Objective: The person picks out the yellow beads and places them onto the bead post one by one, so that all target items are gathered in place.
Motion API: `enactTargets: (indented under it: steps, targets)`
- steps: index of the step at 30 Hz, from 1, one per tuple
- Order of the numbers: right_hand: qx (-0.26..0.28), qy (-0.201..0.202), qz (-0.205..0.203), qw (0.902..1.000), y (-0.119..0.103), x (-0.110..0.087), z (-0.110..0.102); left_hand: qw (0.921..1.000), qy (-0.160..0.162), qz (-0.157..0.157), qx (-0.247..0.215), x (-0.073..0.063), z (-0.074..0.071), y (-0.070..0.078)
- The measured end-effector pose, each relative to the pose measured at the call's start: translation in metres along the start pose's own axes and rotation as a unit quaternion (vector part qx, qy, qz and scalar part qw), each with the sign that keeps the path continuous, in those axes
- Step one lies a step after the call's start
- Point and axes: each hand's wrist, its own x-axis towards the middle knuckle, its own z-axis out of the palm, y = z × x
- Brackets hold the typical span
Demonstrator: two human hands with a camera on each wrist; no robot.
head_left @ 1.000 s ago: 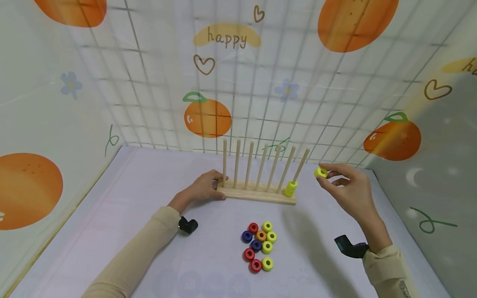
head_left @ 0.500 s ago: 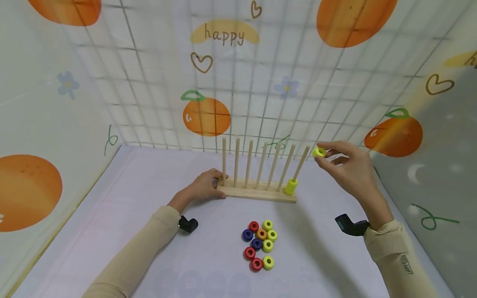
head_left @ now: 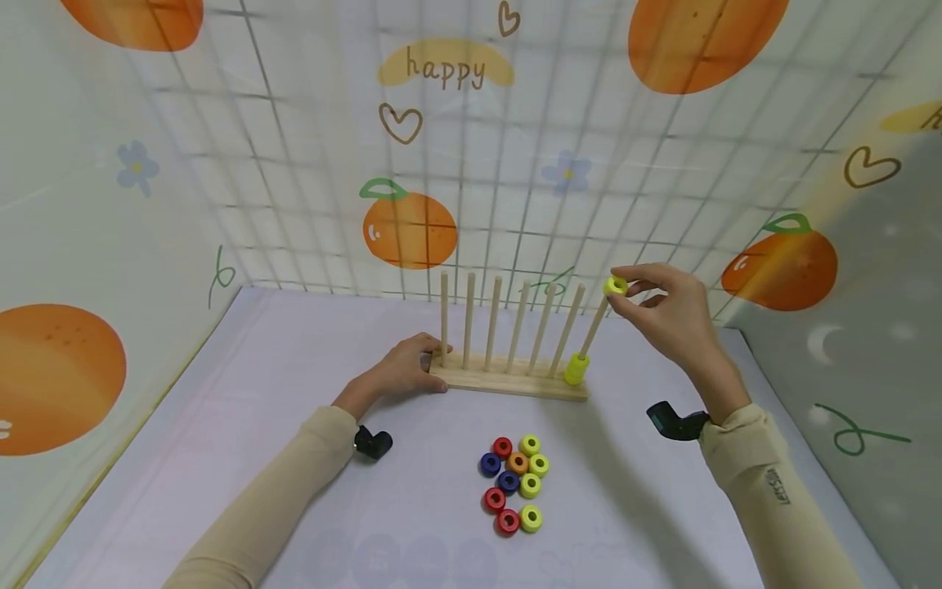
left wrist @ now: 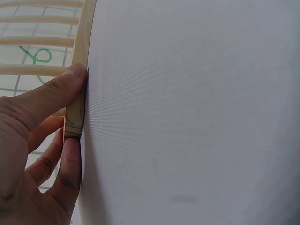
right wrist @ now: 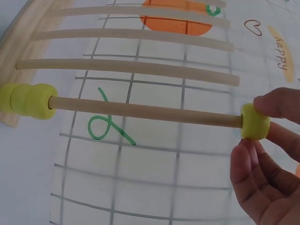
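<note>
Backdrop (head_left: 302, 196), one, printed with oranges and a grid: no change noted. Tabletop (head_left: 294, 352), one, pale: likewise. Rack (head_left: 508, 382), wooden, one, seven pegs, standing on the tabletop: place kept over the last second. Left hand (head_left: 401, 366): unmoved, thumb and fingers clamped on the rack's left end. Right hand (head_left: 671, 315): raised and carried leftward to the top of the end peg (head_left: 593, 331), rightmost of the row; thumb and fingers pinched together on one bead. Loose beads (head_left: 513, 468), ten, on the tabletop in front of the rack: four yellow, three red, two blue, one orange; none taken in this interval. Stack (head_left: 576, 370), yellow, at the foot of the end peg: unaltered. Held bead (head_left: 610, 288), yellow, matching the stack: a second ago lower and off to the peg's right, now at its tip; judged the outset of threading, the slide down the bare shaft not yet done. By view: head alone gives the whole rack, both hands and the loose beads together, but leaves the stack's divisions unclear. Left wrist alone gives the left hold closely, thumb on the front face of the base (left wrist: 81, 47), a fingertip against its end. Right wrist alone resolves three rounds in the stack and shows the peg's tip meeting the held bead's hole; depth of entry cannot be told.
</note>
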Motion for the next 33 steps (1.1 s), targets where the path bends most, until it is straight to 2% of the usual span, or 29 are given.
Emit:
enactTargets:
  steps: [10,23,33]
  targets:
    - [-0.009,-0.026,0.021,0.9994,0.008,-0.005,0.009,1.0000,0.000,0.002,-0.001,-0.001,0.004,0.000]
    - [-0.013,-0.006,0.009,0.9999,0.008,-0.016,0.003,1.0000,0.003,0.004,0.001,-0.001,0.002,0.000]
    - [-0.016,0.011,0.012,0.9997,0.008,-0.038,-0.007,1.0000,0.002,-0.001,0.006,0.000,0.000,0.001]
